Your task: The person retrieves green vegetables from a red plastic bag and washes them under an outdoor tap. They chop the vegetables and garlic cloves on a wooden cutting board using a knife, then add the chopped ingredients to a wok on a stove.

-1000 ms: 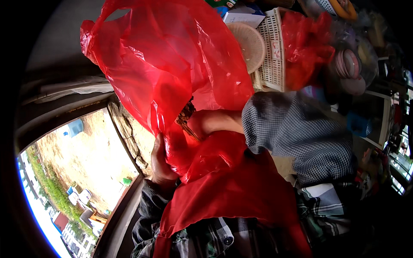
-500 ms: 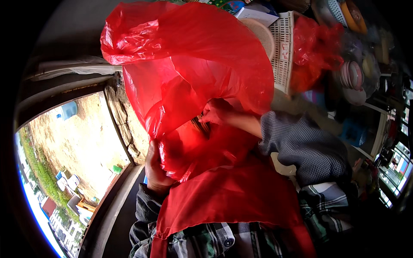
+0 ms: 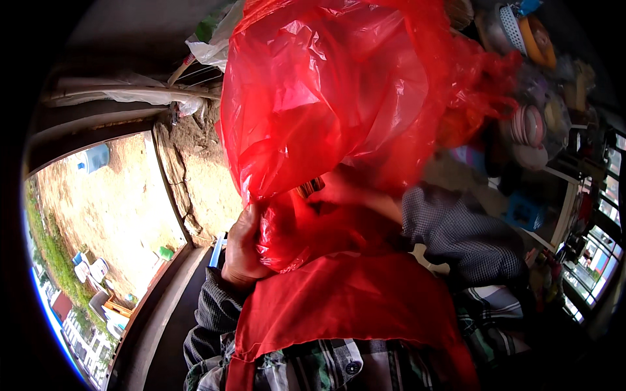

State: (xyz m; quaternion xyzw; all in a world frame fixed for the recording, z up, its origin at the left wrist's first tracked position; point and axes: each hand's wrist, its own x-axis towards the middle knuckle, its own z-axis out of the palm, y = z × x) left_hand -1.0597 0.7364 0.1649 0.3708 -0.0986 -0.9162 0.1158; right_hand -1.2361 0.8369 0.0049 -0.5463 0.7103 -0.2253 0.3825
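Observation:
A large, thin red plastic bag billows up in front of me, its mouth facing my chest. My left hand grips the left edge of the bag, thumb on the outside and the plastic bunched against it. My right hand reaches into the mouth from the right, partly veiled by the plastic and blurred, so its fingers do not show clearly. Close to it inside the bag lies a small brown, dark-striped thing whose kind I cannot make out. Below the bag spreads my red apron.
To the left, an opening with a sill looks onto bare ground, where a blue bucket lies. At right are pink-striped round items, a blue stool and an orange-and-white container.
The bag's upper part has swung right and puffed up, covering the white basket. My right hand has sunk deeper behind the plastic; the left still grips the edge.

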